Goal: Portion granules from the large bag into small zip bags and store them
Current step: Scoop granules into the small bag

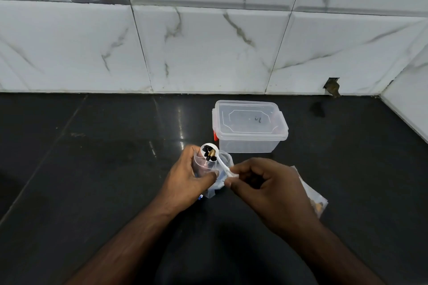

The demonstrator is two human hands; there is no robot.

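Nearest the camera, both forearms reached forward over the dark counter [92,169]. The right hand [266,190] pinched the handle of a white plastic spoon [222,164] between thumb and fingertips. The spoon's bowl carried several dark granules [210,154] and sat over the mouth of a small clear zip bag [208,169]. The left hand [185,183] gripped that bag, with fingers and thumb curled round it. The large bag [315,199] lay on the counter just behind the right hand, mostly hidden. Farther back stood a clear lidded plastic box [250,126], near the marble-patterned wall tiles [208,48].
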